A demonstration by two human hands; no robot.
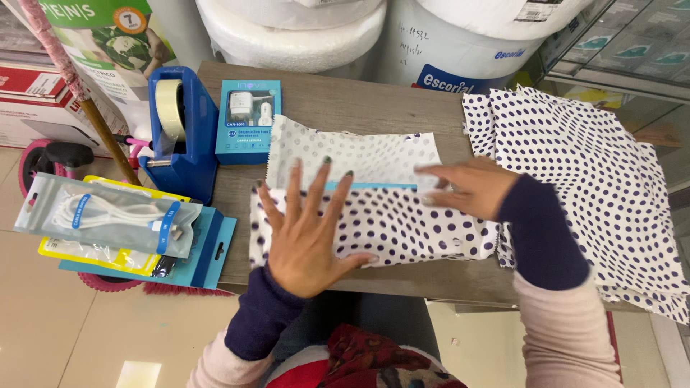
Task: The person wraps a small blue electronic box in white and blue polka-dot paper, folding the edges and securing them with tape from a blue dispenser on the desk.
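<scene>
Dotted wrapping paper folded over a blue box: my left hand lies flat, fingers spread; my right hand, open, presses. The fold may spring open if pressure slackens.

One tape dispenser stands on the bench. Right of it, one blue charger box. Below it, two bagged cables. Further right, one dotted sheet and one dotted stack. Behind, two white rolls.

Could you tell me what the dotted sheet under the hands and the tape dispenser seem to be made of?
The dotted sheet looks like thin matte paper or fabric: it folds flat with a zigzag-cut edge. The tape dispenser looks like glossy blue moulded plastic, judging by its sheen.
</scene>
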